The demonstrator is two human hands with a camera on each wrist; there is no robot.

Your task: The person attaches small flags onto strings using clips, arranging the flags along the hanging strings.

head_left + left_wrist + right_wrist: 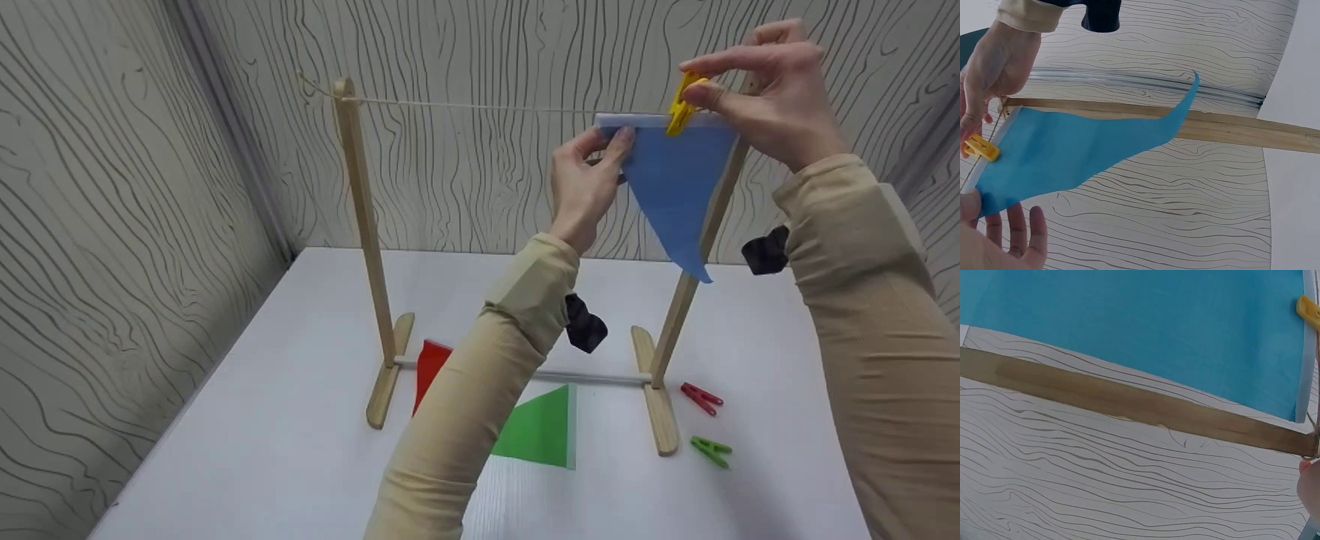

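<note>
A blue triangular flag [675, 176] with a white top band hangs point down along a thin string [480, 106], at its right end. My left hand [589, 180] pinches the flag's upper left corner between thumb and fingers. With thumb and index finger my right hand [780, 94] pinches a yellow clothespin [681, 105], which sits over the band near its middle. In the left wrist view the clothespin [982, 148] straddles the band's edge at the string. Only a bit of the right hand [1310, 489] shows at the right wrist view's edge.
Two wooden posts [364, 225] on flat feet carry the string, joined low by a white rod [592, 376]. On the white table [247, 420] lie a red flag [430, 367], a green flag [540, 431], a red clothespin [702, 398] and a green clothespin [711, 451].
</note>
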